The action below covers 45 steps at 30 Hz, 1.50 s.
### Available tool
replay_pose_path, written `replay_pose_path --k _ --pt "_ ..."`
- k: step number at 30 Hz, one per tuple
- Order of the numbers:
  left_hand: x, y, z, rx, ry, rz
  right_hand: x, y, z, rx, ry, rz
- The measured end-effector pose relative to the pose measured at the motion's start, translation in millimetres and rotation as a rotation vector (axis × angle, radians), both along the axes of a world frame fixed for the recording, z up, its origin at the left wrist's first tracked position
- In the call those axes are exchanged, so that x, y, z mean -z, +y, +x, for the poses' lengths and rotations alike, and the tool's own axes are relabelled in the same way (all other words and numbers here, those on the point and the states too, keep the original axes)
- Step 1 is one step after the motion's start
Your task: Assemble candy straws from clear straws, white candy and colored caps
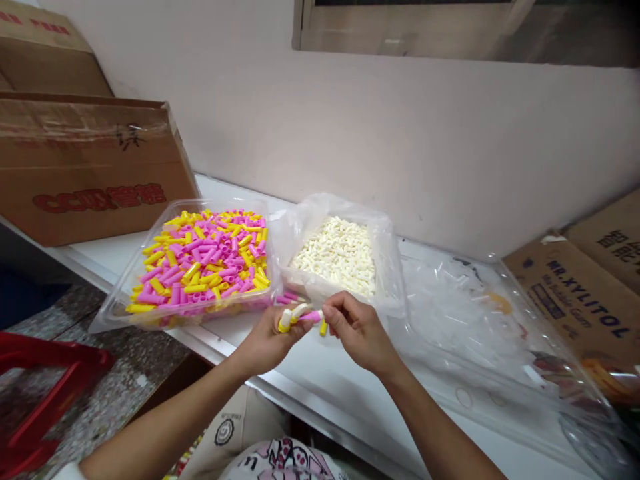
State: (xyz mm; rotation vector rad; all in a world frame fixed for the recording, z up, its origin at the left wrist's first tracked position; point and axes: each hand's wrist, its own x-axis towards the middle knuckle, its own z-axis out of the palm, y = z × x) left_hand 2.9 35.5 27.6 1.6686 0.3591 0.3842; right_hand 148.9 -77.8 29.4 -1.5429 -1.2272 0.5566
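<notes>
My left hand (270, 341) is closed around short plastic tubes, among them a yellow tube (284, 327) with a white end piece and a pink tube (311, 317). A curved white piece (300, 311) sticks out between them. At the right end of the pink tube, my right hand (356, 328) pinches a small white piece (321, 313). Another yellow tube (323, 328) shows just under the right fingertips; whether it is held or lies on the table I cannot tell. Both hands meet above the table's front part, before the two trays.
A clear tray (107, 303) heaped with pink and yellow tubes stands left. Beside it a bag-lined tray (393, 267) holds small white pieces. Clear plastic packaging (450, 313) lies right on the white table (295, 363). Cardboard boxes (90, 167) flank both sides; a red stool (55, 373) is lower left.
</notes>
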Motion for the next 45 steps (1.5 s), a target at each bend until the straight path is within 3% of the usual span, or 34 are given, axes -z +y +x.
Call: replay_pose_path --k 3,6,8,10,12,14,16,20,24,26,27,29,31,32,34,36,40,45 --pt "6.5 -7.6 4.8 0.005 -0.007 0.110 8.8 -7.0 -8.5 0.061 -0.011 -0.011" --pt "13.8 -12.3 11.1 0.042 0.000 0.136 8.9 -19.9 6.7 0.036 -0.139 -0.093" --pt "16.3 -12.2 13.4 0.056 0.034 0.084 5.2 -35.7 38.9 0.134 -0.196 -0.131" --pt "17.2 -9.3 13.1 0.045 0.095 0.008 3.7 -56.3 85.1 0.375 -0.206 -0.195" --pt "18.9 -5.1 11.3 0.008 0.157 -0.047 8.6 -76.0 133.8 0.562 -0.349 -0.439" --pt "22.8 -1.8 10.0 -0.031 0.184 -0.067 20.2 -88.8 172.3 0.545 -0.556 -0.768" --pt "28.1 -1.2 10.8 -0.037 0.189 -0.074 35.3 -91.6 195.0 0.479 -0.706 -0.993" --pt "33.6 -7.3 16.0 -0.015 0.197 -0.082 57.7 -78.8 208.3 0.470 -0.763 -1.157" --pt "28.5 -12.2 15.7 -0.038 0.203 -0.155 54.4 -73.7 211.2 0.477 -0.761 -1.197" --pt "25.5 -11.3 12.6 -0.044 0.222 -0.178 43.8 -74.8 205.1 0.532 -0.779 -1.130" --pt "24.5 -10.2 10.8 -0.040 0.229 -0.182 37.2 -74.6 197.5 0.573 -0.774 -1.018" --pt "23.9 -7.6 7.7 -0.027 0.222 -0.182 22.6 -71.3 170.7 0.607 -0.695 -0.652" --pt "24.3 -5.7 5.5 -0.007 0.197 -0.166 9.0 -64.1 131.8 0.490 -0.561 -0.295" --pt "24.4 -5.2 4.7 0.007 0.184 -0.155 3.3 -59.5 110.7 0.365 -0.523 -0.227" --pt "23.5 -4.8 2.9 0.036 0.182 -0.120 -4.5 -50.2 73.1 0.088 -0.534 -0.206" --pt "20.5 -4.5 0.3 0.041 0.210 -0.060 -7.7 -43.1 48.7 -0.091 -0.574 -0.229" --pt "10.3 -1.3 -6.7 0.057 0.249 0.066 -7.6 -37.0 38.1 -0.144 -0.629 -0.248" --pt "-2.5 3.1 -10.7 0.148 0.237 0.066 -10.7 -33.8 37.8 -0.244 -0.718 -0.059"
